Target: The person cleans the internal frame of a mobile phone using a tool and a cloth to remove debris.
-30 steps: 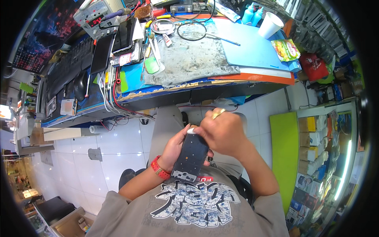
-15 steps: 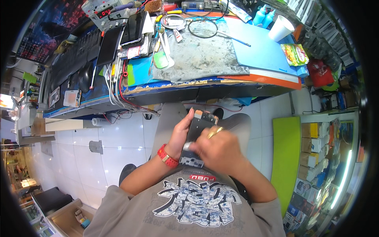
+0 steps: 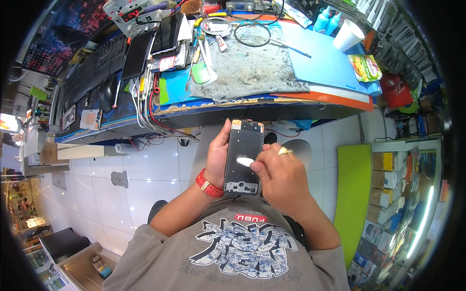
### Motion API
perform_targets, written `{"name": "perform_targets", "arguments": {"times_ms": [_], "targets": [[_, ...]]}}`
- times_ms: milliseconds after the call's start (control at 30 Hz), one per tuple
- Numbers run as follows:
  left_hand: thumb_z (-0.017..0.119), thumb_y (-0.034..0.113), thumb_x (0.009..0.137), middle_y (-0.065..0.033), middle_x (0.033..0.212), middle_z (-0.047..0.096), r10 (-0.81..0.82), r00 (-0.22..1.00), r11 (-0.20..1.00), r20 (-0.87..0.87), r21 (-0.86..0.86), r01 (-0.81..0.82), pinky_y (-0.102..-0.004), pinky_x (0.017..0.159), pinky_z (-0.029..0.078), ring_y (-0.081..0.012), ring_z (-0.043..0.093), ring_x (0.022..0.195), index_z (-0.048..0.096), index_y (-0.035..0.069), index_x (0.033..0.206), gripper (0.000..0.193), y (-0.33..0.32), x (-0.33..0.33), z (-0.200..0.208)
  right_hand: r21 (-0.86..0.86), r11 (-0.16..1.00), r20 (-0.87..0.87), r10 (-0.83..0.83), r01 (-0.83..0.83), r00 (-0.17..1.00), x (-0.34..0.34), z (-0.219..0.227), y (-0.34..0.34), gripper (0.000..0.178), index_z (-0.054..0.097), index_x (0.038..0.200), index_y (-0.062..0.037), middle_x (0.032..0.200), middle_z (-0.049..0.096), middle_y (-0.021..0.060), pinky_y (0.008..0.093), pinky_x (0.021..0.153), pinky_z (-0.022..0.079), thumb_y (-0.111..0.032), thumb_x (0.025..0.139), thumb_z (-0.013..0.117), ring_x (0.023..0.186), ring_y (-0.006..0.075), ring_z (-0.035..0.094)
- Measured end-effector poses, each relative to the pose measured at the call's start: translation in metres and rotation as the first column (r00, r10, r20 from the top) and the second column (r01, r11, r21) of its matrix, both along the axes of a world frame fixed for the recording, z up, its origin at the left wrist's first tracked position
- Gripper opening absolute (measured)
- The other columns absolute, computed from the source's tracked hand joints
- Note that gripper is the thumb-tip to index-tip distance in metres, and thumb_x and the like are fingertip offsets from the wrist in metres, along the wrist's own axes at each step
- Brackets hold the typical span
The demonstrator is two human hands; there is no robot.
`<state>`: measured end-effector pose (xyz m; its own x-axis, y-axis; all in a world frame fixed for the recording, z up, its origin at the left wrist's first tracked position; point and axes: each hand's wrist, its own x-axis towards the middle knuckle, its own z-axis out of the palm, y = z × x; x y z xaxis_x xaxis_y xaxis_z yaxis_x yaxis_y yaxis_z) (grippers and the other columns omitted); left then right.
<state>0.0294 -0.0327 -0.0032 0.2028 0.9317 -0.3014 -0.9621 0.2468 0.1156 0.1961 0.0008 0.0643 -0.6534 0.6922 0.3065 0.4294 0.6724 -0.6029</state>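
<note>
Phone frame [image 3: 243, 157]: I see a dark, rectangular phone chassis with its open inner side facing up, orange-tan strip along the far short edge, pale fittings at the near end.
Pose: I read it as held lengthwise, far end tilted up, in mid-air on the near side of the surface edge, above the lap.
White pad [image 3: 245, 161]: small, oval, white, lying against the frame's middle, slightly right of centre.

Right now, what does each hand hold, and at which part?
The left hand grips the dark phone frame by its left long edge. The right hand pinches a small white pad against it.
</note>
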Motion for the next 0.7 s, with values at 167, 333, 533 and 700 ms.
{"name": "perform_targets", "arguments": {"times_ms": [167, 333, 533, 700], "targets": [[0.033, 0.061, 0.106, -0.0186, 0.117, 0.069, -0.021, 1.0, 0.994, 0.013, 0.107, 0.019, -0.0466, 0.091, 0.06, -0.0335, 0.07, 0.106, 0.06, 0.004, 0.132, 0.068, 0.002, 0.002, 0.0, -0.007, 0.987, 0.154, 0.157, -0.158, 0.976, -0.007, -0.004, -0.022, 0.013, 0.062, 0.091, -0.005, 0.089, 0.063, 0.0139, 0.0442, 0.062, 0.049, -0.013, 0.088, 0.072, 0.071, 0.0343, 0.063], [0.036, 0.063, 0.105, -0.0194, 0.114, 0.07, -0.04, 0.999, 0.997, 0.0, 0.073, 0.04, -0.0492, 0.092, 0.059, -0.0347, 0.07, 0.105, 0.06, 0.005, 0.131, 0.068, -0.003, 0.0, -0.004, 0.017, 0.995, 0.056, 0.094, -0.095, 0.994, -0.004, 0.0, -0.013, 0.014, 0.059, 0.088, -0.0056, 0.084, 0.061, 0.0103, 0.0409, 0.057, 0.051, -0.016, 0.089, 0.068, 0.069, 0.0288, 0.064], [0.037, 0.063, 0.104, -0.0161, 0.115, 0.069, 0.0, 1.0, 0.999, -0.011, 0.043, 0.0, -0.0504, 0.09, 0.06, -0.0314, 0.07, 0.105, 0.059, 0.005, 0.133, 0.068, -0.003, 0.003, 0.0, -0.116, 0.939, 0.112, 0.337, -0.325, 0.935, 0.002, 0.005, -0.026, 0.014, 0.061, 0.088, -0.0065, 0.083, 0.06, 0.0091, 0.0394, 0.057, 0.05, -0.017, 0.088, 0.071, 0.07, 0.0273, 0.064], [0.035, 0.062, 0.105, -0.0166, 0.12, 0.067, -0.038, 0.994, 0.999, 0.105, 0.021, 0.036, -0.0508, 0.089, 0.06, -0.0329, 0.069, 0.106, 0.056, 0.004, 0.138, 0.07, -0.005, 0.005, 0.009, -0.077, 0.937, 0.053, 0.344, -0.34, 0.937, 0.005, 0.022, -0.013, 0.018, 0.063, 0.087, -0.0079, 0.081, 0.06, 0.0063, 0.0392, 0.059, 0.049, -0.021, 0.085, 0.076, 0.07, 0.0268, 0.064]]}}
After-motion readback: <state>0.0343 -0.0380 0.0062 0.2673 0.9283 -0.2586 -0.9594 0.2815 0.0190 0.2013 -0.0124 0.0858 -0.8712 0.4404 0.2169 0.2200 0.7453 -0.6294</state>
